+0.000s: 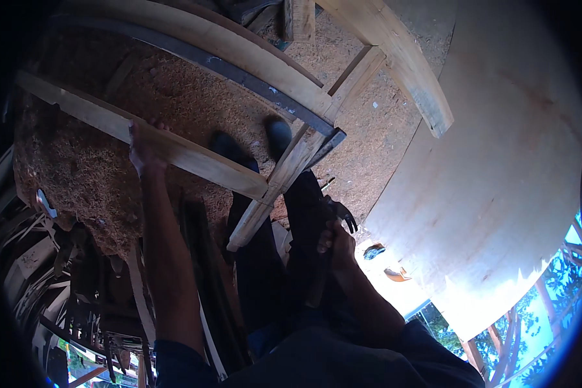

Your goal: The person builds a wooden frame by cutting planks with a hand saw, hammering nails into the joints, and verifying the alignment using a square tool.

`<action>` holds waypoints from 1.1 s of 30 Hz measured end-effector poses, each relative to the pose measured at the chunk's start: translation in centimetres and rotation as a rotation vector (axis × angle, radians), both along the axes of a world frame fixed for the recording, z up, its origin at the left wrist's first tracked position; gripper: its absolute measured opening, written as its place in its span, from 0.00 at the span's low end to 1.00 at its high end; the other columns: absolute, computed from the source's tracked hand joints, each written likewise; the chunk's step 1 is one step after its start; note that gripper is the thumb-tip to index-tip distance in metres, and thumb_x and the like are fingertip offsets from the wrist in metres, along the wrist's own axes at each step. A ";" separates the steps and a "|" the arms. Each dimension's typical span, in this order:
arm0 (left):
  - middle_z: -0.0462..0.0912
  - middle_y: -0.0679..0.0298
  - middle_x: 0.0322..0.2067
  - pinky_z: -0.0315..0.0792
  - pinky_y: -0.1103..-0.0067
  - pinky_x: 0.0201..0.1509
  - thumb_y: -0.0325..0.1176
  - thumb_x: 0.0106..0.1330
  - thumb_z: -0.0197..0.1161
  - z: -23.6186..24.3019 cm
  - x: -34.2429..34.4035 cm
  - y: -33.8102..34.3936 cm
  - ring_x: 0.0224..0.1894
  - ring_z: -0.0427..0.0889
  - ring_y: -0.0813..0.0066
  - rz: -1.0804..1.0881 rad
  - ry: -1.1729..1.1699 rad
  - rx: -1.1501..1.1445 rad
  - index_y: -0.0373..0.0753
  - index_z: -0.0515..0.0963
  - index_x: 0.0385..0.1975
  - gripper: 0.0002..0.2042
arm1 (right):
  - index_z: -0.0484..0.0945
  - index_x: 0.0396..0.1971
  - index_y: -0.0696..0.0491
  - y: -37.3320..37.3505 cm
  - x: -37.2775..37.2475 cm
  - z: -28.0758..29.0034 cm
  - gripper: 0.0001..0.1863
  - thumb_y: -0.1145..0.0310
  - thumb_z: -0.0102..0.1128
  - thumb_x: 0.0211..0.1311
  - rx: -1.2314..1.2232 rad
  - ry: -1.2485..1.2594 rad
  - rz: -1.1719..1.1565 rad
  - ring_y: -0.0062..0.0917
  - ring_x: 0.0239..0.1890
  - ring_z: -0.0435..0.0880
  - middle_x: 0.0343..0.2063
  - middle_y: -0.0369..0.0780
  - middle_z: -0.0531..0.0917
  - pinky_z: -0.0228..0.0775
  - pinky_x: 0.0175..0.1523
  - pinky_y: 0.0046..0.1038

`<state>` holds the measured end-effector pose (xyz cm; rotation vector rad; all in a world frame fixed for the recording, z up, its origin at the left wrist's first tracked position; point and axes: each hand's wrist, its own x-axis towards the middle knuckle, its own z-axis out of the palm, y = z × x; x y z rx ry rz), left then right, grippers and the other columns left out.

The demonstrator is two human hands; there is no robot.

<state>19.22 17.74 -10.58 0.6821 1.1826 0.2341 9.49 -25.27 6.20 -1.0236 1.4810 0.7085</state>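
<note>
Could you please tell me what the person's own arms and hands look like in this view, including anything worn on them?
Both forearms are bare, with dark blue sleeves bunched near the elbows at the lower edge. The left hand and the right hand wear no gloves. No watch, ring or band shows on either, though the picture is dim and shadowed there.

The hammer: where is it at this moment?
In the head view, the hammer is right of centre, gripped in the right hand beside the person's dark trouser leg, below the wooden frame.
</note>
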 end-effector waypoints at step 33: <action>0.75 0.54 0.42 0.75 0.64 0.51 0.48 0.64 0.68 1.9 -1.0 0.5 0.45 0.78 0.58 -0.032 0.225 0.449 0.30 0.68 0.49 0.28 | 0.73 0.38 0.52 -5.2 2.1 5.7 0.09 0.64 0.61 0.65 0.092 0.026 0.689 0.17 0.19 0.72 0.24 0.33 0.74 0.68 0.23 0.22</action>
